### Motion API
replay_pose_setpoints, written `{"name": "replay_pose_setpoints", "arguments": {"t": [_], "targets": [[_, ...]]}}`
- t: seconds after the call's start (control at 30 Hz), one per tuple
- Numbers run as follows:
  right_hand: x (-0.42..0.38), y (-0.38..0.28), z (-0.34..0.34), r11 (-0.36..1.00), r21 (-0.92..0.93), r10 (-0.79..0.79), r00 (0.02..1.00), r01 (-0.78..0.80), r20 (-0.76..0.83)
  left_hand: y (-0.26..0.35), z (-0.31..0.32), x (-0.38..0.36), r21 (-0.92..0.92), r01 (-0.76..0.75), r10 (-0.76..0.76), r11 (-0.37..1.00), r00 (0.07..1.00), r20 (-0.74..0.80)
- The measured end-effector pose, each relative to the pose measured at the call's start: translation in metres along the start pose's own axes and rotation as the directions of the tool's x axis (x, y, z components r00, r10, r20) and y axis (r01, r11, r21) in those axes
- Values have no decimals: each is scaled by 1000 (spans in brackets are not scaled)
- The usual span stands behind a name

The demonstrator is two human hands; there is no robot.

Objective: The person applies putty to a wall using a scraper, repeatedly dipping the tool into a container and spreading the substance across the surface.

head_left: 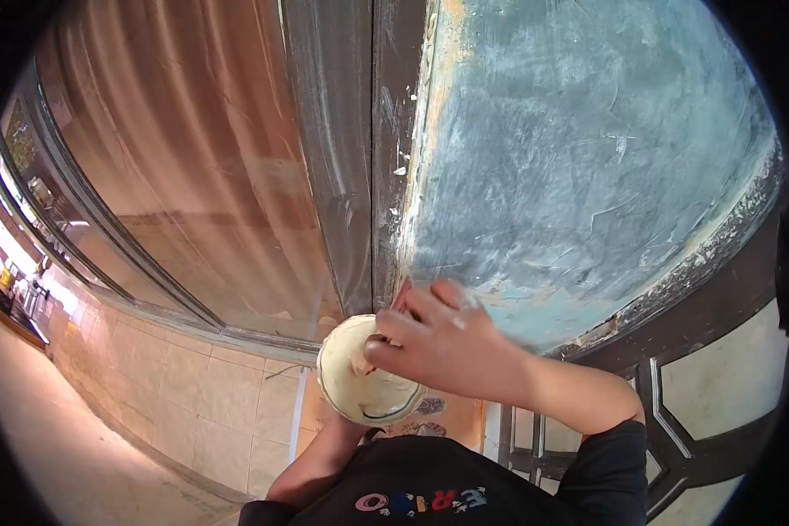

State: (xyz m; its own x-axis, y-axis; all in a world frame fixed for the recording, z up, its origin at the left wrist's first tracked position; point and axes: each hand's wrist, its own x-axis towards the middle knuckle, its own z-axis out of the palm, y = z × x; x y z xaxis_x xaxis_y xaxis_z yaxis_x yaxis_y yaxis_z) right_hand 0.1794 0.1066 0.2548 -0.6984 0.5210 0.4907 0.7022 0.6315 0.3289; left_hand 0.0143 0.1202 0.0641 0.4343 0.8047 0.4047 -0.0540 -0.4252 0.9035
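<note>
A round tub of cream-coloured putty (335,379) is held in front of my chest. My left hand (344,428) supports it from below, its fingers mostly hidden by the tub. Over the tub's right side, my right hand (430,337) is closed round a putty knife (404,294) with a reddish handle. The knife's lower end reaches down into the putty, partly covered by my fingers. Just beyond my right hand stands a blue-grey panel (543,167), its surface streaked with pale smears.
A dark, paint-flecked wooden frame (340,158) runs along the panel's left edge. Left of it is glass with a brown curtain (175,131) behind. A dark door with pale panes (719,377) stands at right. Tiled floor (206,390) lies below.
</note>
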Motion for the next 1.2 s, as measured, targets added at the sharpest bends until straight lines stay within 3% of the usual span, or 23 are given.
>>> {"name": "replay_pose_setpoints", "arguments": {"t": [0.13,0.23,0.3,0.47,0.63,0.73,0.83,1.03,1.13,1.2], "targets": [[-6,-3,-16,999,37,23,990,-28,137,7,1,-3,118,4,-6,993,1000,23],[-10,-25,10,998,49,30,990,-37,139,4,7,-10,213,-53,48,976,998,28],[-3,-24,12,996,13,84,989,-86,120,5,16,-9,142,57,-53,988,998,-36],[13,-8,-20,982,-38,191,974,-188,118,15,12,2,40,74,-72,996,996,-52],[8,0,7,978,-61,208,935,-199,288,26,22,7,-83,88,-95,993,993,-75],[17,5,-20,957,23,277,932,-290,234,31,20,5,-160,99,-114,982,990,-85],[7,-6,14,979,-27,202,940,-202,276,39,27,16,-233,112,-138,966,985,-101],[14,5,-11,967,-16,249,925,-255,289,53,32,31,-377,123,-175,918,979,-105],[2,3,24,974,-21,220,913,-227,344,59,34,26,-442,125,-191,888,975,-109],[11,8,-3,969,-29,242,921,-245,305,61,32,22,-492,115,-192,863,975,-109]]}}
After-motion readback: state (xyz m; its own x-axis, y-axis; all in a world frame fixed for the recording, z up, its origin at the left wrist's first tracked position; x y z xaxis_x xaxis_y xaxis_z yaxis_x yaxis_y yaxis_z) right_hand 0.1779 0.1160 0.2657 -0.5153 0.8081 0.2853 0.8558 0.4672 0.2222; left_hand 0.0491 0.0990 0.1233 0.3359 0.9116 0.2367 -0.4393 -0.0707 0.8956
